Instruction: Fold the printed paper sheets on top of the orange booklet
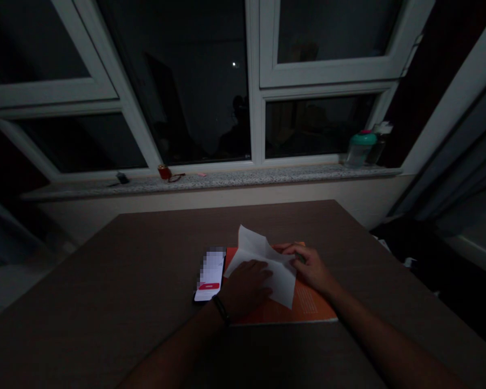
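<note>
A crumpled, partly folded sheet of white paper (263,265) lies on an orange booklet (311,302). My left hand (245,286) rests flat, palm down, on the sheet's lower left part, with a dark band around the wrist. My right hand (305,262) is at the sheet's right corner, and its fingers appear to pinch the paper there. A lit smartphone (209,275) lies next to my left hand, its screen partly pixelated. The sheet hides the upper middle of the booklet.
The hands work on a brown wooden table (105,281) below a speckled stone windowsill (210,181). On the sill stand a teal-lidded bottle (360,149), a small red object (164,172) and a small black object (122,178). Dark window panes rise behind.
</note>
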### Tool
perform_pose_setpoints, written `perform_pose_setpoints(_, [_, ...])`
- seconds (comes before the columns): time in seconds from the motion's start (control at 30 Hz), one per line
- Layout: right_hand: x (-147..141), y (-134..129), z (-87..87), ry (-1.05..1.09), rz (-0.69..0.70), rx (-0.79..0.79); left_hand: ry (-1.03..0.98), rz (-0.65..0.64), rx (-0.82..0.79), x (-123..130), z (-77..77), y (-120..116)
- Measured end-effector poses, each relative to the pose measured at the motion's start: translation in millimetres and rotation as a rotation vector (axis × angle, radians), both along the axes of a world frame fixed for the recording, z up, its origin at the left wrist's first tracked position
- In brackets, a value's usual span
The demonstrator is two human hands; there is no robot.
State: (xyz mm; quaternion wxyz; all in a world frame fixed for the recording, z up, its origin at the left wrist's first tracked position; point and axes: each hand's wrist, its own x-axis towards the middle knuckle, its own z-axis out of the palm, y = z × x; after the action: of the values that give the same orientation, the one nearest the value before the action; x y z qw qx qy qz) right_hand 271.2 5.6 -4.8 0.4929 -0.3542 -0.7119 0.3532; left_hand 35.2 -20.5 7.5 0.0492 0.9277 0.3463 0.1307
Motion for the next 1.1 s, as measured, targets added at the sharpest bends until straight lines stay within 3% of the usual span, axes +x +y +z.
perform_pose_setpoints(0.2, [8.5,1.9,0.9,-0.202,0.169,0.127,-0.229,0.026,0.178,-0.8,12.8,-5.3])
perform_pose_setpoints(0.43, [11.4,-1.3,12.8,-0.318,0.359,0.142,-0.248,0.083,0.217,-2.1,18.6,-5.2])
perform_pose_setpoints(0.77, [2.3,3.1,-2.2,-0.508,0.105,0.237,-0.116,0.152,0.145,-1.6,12.8,-0.1])
perform_pose_setpoints(1.1, [0.2,3.4,-6.0,-0.564,-0.138,0.123,0.009,0.22,0.01,1.0,9.6,1.8])
